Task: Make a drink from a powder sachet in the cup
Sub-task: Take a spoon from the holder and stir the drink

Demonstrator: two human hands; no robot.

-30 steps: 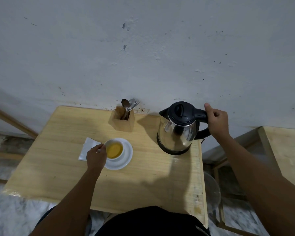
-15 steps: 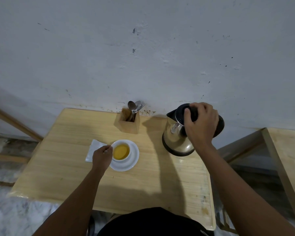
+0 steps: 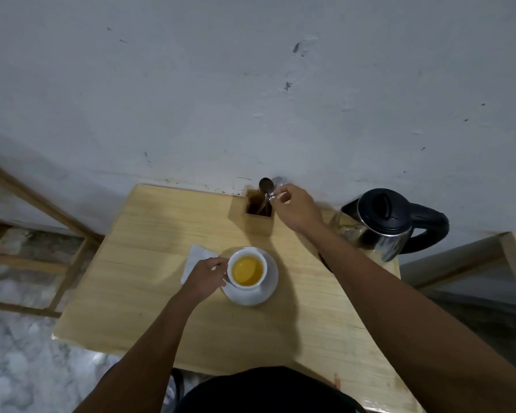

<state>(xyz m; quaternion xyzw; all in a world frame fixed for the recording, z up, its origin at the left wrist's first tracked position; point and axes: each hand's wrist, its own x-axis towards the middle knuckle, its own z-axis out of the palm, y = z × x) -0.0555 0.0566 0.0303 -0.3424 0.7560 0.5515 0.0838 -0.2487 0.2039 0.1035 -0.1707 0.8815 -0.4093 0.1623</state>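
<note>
A white cup (image 3: 247, 271) holding yellow liquid sits on a white saucer (image 3: 268, 289) in the middle of the wooden table (image 3: 149, 263). My left hand (image 3: 204, 277) grips the cup at its left side. A white sachet (image 3: 195, 257) lies flat just left of the saucer, partly under my left hand. At the back, a wooden cutlery holder (image 3: 258, 216) contains spoons. My right hand (image 3: 295, 208) is over it, with fingers pinched on the handle of a spoon (image 3: 267, 187) still standing in the holder.
A steel kettle with a black lid and handle (image 3: 390, 222) stands at the table's back right corner, close to my right forearm. The white wall runs right behind the table. Wooden frames stand at far left and far right over a marble floor.
My right hand has left the kettle and moved left to the cutlery holder, closing on a spoon. My left hand has stayed on the cup.
</note>
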